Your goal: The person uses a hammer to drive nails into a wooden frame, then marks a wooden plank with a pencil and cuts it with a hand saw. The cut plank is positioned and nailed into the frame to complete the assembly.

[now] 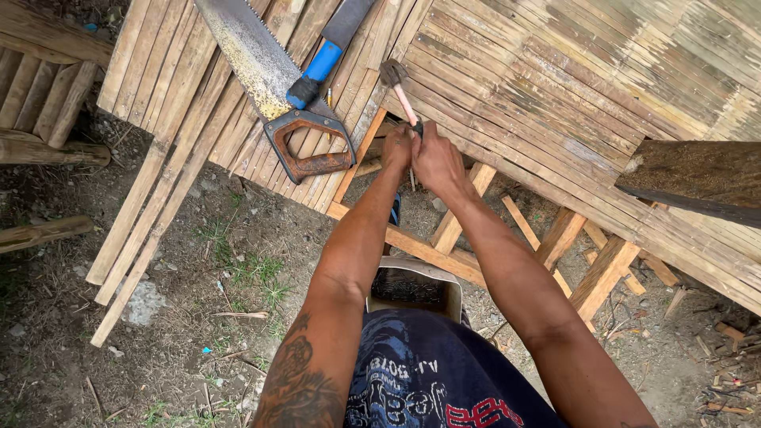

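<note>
Two hands at the bamboo panel's (555, 71) edge, right hand (438, 162) clenched around a pink-handled hammer (400, 91), left hand (396, 147) pinching beside it, handsaw (269, 75) lying just left of the hammer.

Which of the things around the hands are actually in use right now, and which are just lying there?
In use:
- left hand and right hand, both at the edge of the woven bamboo-slat panel
- small hammer with pink handle, in the right hand

Lying about:
- rusty handsaw
- blue-handled tool
- loose bamboo slats
- wooden frame pieces
</note>
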